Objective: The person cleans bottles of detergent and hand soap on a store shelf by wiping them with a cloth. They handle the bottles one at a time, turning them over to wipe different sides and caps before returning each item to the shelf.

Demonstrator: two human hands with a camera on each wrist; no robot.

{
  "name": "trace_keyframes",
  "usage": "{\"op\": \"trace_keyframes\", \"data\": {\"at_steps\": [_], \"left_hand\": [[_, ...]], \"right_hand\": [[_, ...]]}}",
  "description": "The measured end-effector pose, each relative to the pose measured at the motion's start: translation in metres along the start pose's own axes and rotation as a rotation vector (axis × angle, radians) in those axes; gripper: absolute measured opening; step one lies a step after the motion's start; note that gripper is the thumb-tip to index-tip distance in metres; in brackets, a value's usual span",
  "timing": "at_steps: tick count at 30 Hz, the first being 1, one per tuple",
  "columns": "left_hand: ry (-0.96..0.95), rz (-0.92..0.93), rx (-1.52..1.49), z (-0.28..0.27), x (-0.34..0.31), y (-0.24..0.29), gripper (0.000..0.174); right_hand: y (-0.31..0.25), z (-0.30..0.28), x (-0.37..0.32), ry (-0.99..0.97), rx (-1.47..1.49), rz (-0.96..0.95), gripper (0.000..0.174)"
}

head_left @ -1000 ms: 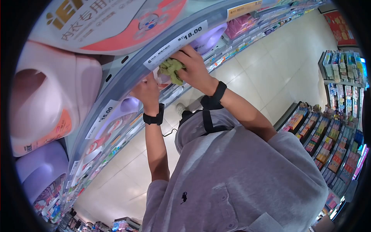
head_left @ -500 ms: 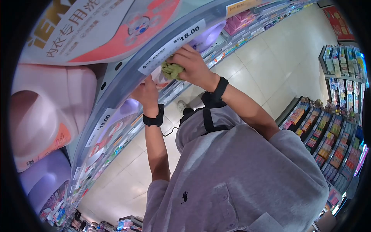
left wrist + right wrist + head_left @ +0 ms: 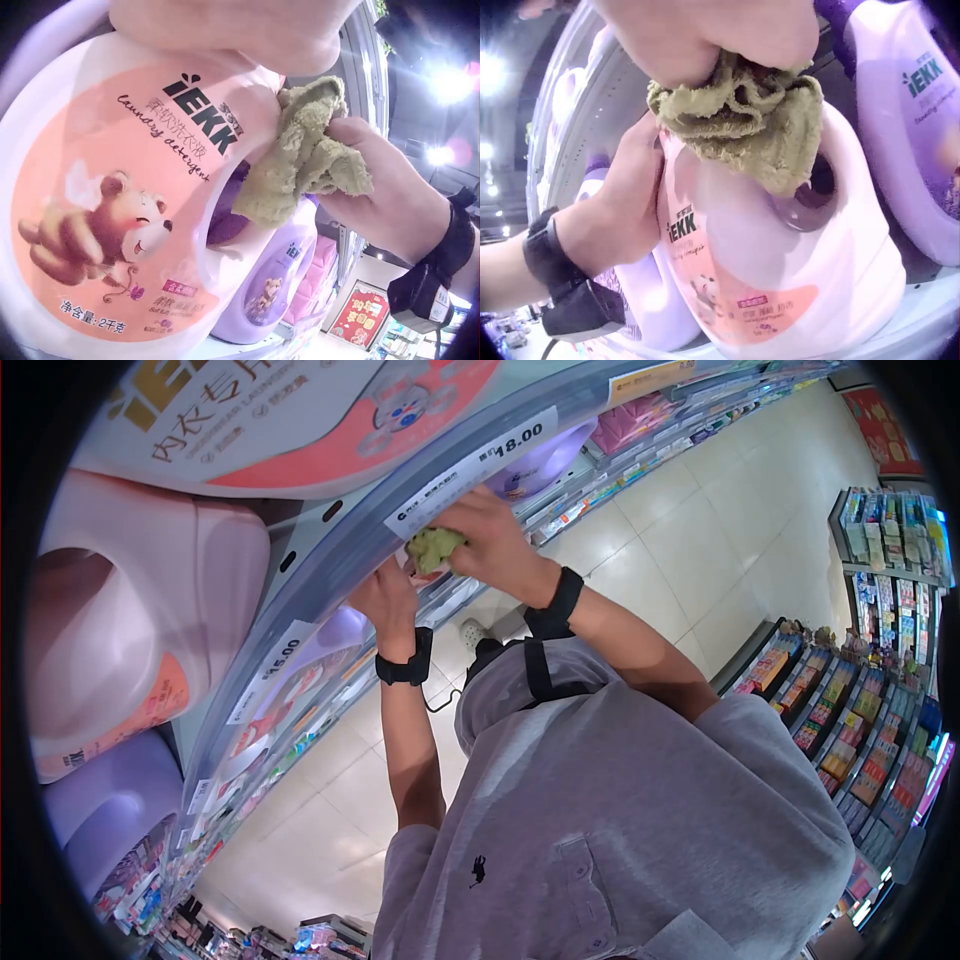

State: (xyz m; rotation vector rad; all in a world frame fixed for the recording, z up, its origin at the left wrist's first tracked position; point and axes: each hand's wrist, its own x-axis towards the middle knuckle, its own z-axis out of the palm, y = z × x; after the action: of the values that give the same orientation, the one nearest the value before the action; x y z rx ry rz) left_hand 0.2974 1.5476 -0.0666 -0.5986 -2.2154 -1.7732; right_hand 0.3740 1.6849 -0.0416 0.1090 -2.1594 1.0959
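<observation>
A pink-and-white laundry detergent bottle (image 3: 112, 225) with a bear on its label stands on a shelf below the price rail. My right hand (image 3: 490, 540) grips a crumpled green cloth (image 3: 750, 142) against the bottle's upper part, next to the handle opening. In the right wrist view the cloth hangs down from my right hand (image 3: 712, 34) over the bottle's top. My left hand (image 3: 385, 605) holds the bottle near its top on the other side, its fingertips partly hidden. In the right wrist view, my left hand (image 3: 626, 202) lies along the bottle's side.
Purple detergent bottles (image 3: 907, 127) stand close on both sides. Overhead, the shelf's price rail (image 3: 350, 550) runs just above my hands, with large pink bottles (image 3: 200, 580) behind it. Pink packs (image 3: 635, 425) sit further along. A stocked display rack (image 3: 850, 730) stands across the tiled floor.
My right hand and the green cloth shift slightly back and forth over the bottle's top. My left hand stays at nearly the same spot; the head view tilts a little.
</observation>
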Motion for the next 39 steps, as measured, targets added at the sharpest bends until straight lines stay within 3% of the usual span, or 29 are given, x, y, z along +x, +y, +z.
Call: {"op": "trace_keyframes", "data": {"at_steps": [7, 10, 13, 16, 19, 22, 26, 31, 34, 37, 39], "left_hand": [[0.002, 0.008, -0.018, 0.0, 0.003, 0.006, 0.031], [-0.005, 0.026, -0.072, 0.001, 0.002, -0.003, 0.03], [0.021, 0.077, -0.053, 0.003, 0.001, -0.003, 0.031], [0.005, 0.168, 0.041, 0.0, 0.004, 0.007, 0.033], [0.011, 0.178, 0.076, -0.001, 0.005, 0.001, 0.035], [0.027, 0.123, 0.042, 0.002, 0.004, 0.003, 0.037], [0.042, 0.173, 0.124, 0.001, 0.005, 0.003, 0.04], [0.051, 0.186, 0.139, 0.004, 0.005, -0.002, 0.046], [0.045, 0.187, 0.166, 0.003, 0.002, -0.009, 0.044], [0.039, 0.145, 0.094, 0.004, 0.003, -0.008, 0.04], [0.053, 0.195, 0.119, 0.005, 0.0, -0.016, 0.036]], "right_hand": [[0.007, -0.008, -0.016, -0.053, -0.033, -0.121, 0.041], [0.016, -0.02, 0.001, 0.011, -0.055, 0.135, 0.038], [0.022, -0.006, 0.012, -0.052, -0.034, 0.139, 0.036], [-0.004, 0.015, 0.008, 0.075, -0.08, 0.002, 0.035], [-0.011, 0.021, -0.015, 0.063, -0.099, -0.007, 0.036], [0.014, 0.022, -0.056, -0.128, -0.03, 0.016, 0.037], [0.039, 0.027, -0.062, -0.107, 0.028, 0.145, 0.039], [0.005, 0.033, -0.031, -0.009, 0.159, 0.364, 0.04], [0.012, 0.031, -0.053, -0.102, 0.178, 0.439, 0.04], [0.023, 0.026, -0.065, -0.175, 0.079, 0.306, 0.038], [0.017, 0.026, -0.058, -0.162, 0.141, 0.39, 0.035]]}}
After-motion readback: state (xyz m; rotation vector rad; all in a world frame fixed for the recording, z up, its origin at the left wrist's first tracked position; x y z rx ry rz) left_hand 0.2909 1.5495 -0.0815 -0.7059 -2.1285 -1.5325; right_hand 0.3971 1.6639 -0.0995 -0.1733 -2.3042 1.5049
